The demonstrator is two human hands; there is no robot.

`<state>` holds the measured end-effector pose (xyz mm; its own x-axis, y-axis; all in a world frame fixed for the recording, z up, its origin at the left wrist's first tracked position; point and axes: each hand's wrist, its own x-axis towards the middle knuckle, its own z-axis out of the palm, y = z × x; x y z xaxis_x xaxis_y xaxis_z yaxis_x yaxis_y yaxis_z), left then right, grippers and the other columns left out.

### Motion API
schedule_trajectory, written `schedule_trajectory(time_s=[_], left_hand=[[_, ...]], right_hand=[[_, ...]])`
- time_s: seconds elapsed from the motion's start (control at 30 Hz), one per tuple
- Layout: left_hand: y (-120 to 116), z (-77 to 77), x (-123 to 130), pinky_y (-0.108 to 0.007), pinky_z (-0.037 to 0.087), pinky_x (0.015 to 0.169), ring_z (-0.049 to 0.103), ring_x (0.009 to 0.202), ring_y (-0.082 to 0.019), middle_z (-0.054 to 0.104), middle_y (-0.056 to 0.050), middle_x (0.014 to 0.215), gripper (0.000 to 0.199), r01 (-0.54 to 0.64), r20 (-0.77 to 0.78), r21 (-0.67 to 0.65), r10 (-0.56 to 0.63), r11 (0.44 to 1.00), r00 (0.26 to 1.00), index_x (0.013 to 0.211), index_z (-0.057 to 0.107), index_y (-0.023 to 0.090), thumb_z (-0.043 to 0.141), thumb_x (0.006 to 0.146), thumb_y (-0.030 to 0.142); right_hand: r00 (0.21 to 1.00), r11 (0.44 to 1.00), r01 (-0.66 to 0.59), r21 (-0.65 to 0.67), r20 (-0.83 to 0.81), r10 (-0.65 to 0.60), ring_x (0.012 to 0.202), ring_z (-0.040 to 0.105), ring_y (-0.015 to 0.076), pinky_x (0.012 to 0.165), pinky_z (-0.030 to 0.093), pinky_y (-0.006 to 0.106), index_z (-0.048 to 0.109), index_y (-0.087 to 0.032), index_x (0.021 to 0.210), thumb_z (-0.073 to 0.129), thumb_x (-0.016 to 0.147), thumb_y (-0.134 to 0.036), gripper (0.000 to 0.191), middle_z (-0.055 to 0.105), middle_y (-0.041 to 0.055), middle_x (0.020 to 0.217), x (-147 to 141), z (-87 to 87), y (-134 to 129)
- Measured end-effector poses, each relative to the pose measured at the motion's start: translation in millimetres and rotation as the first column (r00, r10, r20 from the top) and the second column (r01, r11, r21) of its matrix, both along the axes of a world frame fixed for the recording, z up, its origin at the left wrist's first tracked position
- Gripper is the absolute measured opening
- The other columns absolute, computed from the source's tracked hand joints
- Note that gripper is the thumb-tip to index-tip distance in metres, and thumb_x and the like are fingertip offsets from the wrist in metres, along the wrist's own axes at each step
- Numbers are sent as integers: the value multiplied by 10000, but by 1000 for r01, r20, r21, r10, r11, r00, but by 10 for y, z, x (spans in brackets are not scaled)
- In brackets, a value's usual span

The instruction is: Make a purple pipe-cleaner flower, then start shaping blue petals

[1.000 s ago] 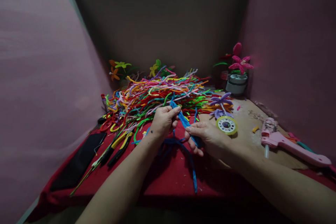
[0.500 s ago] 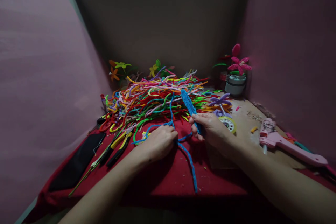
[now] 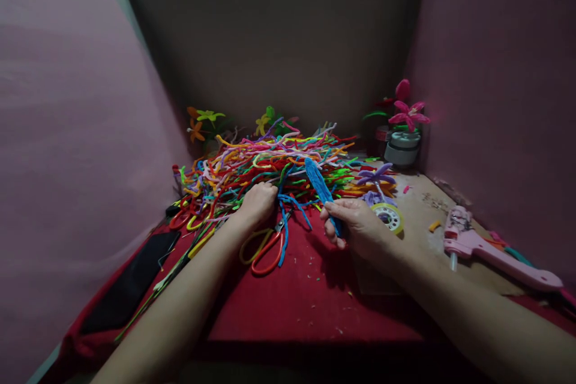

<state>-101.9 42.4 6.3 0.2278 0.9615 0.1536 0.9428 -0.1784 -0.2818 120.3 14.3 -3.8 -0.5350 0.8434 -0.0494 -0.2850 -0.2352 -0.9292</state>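
Now, in the head view, keeps the blue strip (image 3: 317, 180) pinched in the right hand (image 3: 355, 220), tilted before the heap of coloured stems (image 3: 270, 159); has just moved the left hand (image 3: 258, 203) with loose blue stems (image 3: 296, 201) to the heap's near edge, baring scissors (image 3: 279, 226), apparently setting these apart from the strip; curls left fingers, but cannot tell whether around anything.

No lettering, numbers or signs can be read.

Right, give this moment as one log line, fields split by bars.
left hand: beside blue strands, grip unclear | right hand: holding blue fuzzy strip | red cloth: scissors | at right: pink glue gun
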Motion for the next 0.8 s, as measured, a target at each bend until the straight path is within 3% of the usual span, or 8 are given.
schedule_trajectory(time_s=[0.1, 0.2, 0.3, 0.4, 0.47, 0.57, 0.67, 0.8], left_hand=[[-71, 64, 13, -300, 433, 707, 576, 792, -214, 609, -117, 815, 158, 72, 16, -69, -71, 995, 997, 750, 625, 136, 481, 748, 202], [-222, 201, 38, -266, 435, 713, 561, 821, -190, 599, -90, 859, 179, 181, 73, -114, -174, 977, 982, 844, 627, 157, 533, 717, 241], [-340, 344, 82, -271, 428, 744, 551, 852, -180, 598, -81, 906, 250, 284, 218, -84, -260, 955, 941, 935, 620, 168, 484, 726, 147], [-389, 427, 223, -277, 422, 749, 564, 817, -168, 622, -66, 870, 254, 243, 452, 6, -220, 970, 865, 915, 639, 167, 425, 779, 149], [-399, 424, 378, -259, 430, 693, 573, 751, -157, 635, -50, 835, 228, 221, 704, 4, -159, 975, 692, 895, 647, 161, 470, 792, 262], [-394, 329, 620, -217, 395, 509, 517, 534, -106, 601, -22, 665, 294, 311, 964, -162, 82, 936, 255, 817, 642, 139, 545, 745, 407], [-367, 199, 750, -190, 311, 409, 392, 397, -54, 485, 22, 516, 370, 341, 958, -211, 263, 916, -114, 808, 625, 102, 614, 687, 452], [-330, 158, 712, -159, 263, 390, 306, 373, -21, 360, 77, 474, 359, 297, 876, -132, 252, 946, -412, 867, 620, 113, 665, 663, 405]], right_hand=[[1000, 1000, -1, 10, -1, 1, 279, 439, 63, 268, 312, 160, 569, -123, 665, 572, 739, -335, 225, 560, -4, 434, -4, -25, 10], [999, 1000, -26, 11, -42, 27, 292, 453, 71, 267, 315, 165, 570, -125, 668, 567, 750, -347, 237, 563, -3, 440, -9, -83, 40], [997, 999, -49, 6, -65, 49, 308, 468, 75, 269, 324, 162, 573, -127, 678, 570, 753, -365, 249, 566, -5, 444, -8, -119, 55], [998, 998, -57, 0, -42, 57, 321, 478, 73, 277, 338, 153, 575, -123, 693, 574, 750, -370, 254, 566, -6, 449, -7, -101, 40], [998, 998, -56, 7, -23, 56, 321, 480, 74, 280, 344, 150, 574, -118, 692, 579, 744, -370, 257, 559, -7, 441, -11, -76, 23], [997, 996, -78, 47, -25, 79, 314, 472, 75, 285, 358, 156, 565, -119, 680, 577, 742, -378, 267, 553, -9, 430, -24, -60, 3], [993, 992, -110, 64, -33, 112, 309, 461, 70, 281, 353, 152, 564, -121, 680, 561, 753, -390, 279, 552, -12, 430, -39, -81, -10], [991, 991, -131, -6, -15, 131, 303, 452, 63, 268, 335, 143, 563, -124, 678, 572, 744, -389, 273, 553, -20, 434, -56, -116, -30]])
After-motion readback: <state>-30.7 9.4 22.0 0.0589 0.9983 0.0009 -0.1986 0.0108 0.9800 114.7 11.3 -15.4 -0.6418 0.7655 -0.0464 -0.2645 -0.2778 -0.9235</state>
